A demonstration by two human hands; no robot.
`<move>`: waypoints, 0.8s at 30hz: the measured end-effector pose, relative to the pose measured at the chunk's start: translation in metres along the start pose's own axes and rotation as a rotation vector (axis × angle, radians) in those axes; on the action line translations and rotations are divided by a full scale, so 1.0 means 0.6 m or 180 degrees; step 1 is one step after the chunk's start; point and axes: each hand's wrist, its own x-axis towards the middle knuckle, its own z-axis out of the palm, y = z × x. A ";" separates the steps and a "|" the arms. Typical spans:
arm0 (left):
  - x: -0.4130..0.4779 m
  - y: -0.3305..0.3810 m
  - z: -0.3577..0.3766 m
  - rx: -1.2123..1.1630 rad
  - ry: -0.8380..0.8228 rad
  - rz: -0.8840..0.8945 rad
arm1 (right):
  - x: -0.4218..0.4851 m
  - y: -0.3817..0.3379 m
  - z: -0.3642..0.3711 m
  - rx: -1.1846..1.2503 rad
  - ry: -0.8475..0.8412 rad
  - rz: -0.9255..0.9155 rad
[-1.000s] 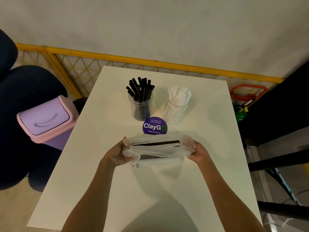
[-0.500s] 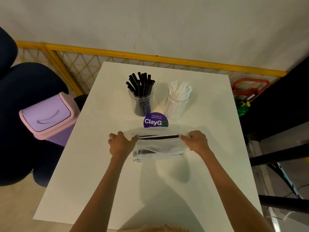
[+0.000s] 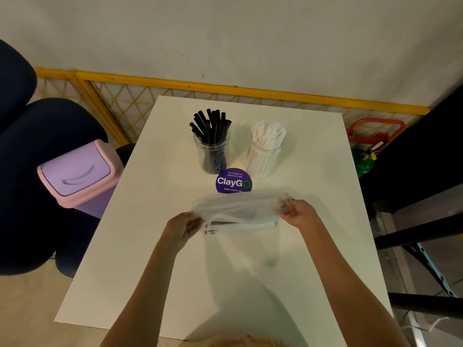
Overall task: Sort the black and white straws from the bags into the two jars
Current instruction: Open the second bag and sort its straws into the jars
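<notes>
Thin clear bag [image 3: 238, 209], crumpled, milky, w/ dark and white straws [image 3: 220, 223] blurry inside. Held over middle of table [image 3: 150, 271], just on near side of purple sticker [image 3: 233, 181]. Pinched at both ends by left hand [image 3: 181, 227] and right hand [image 3: 299, 212], fingers curled. Vs. 0.5 s ago: pulled wider, more puffed up, black straw less clear.

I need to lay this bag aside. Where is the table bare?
Bare: table left of the black-straw jar, right of the white-straw jar, and nearer than the bag. Crowded: jars, sticker and bag down the middle.
</notes>
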 end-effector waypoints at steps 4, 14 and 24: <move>-0.001 0.006 0.013 -0.0852 -0.0058 -0.0278 | 0.008 0.007 0.011 0.0206 0.0171 -0.0072; 0.029 0.033 0.032 -0.1746 0.0230 -0.0735 | 0.003 0.021 -0.008 -0.3002 0.0149 -0.1090; 0.043 0.043 0.027 0.0701 0.0255 -0.0844 | 0.046 0.005 -0.012 -0.0963 -0.0538 0.0197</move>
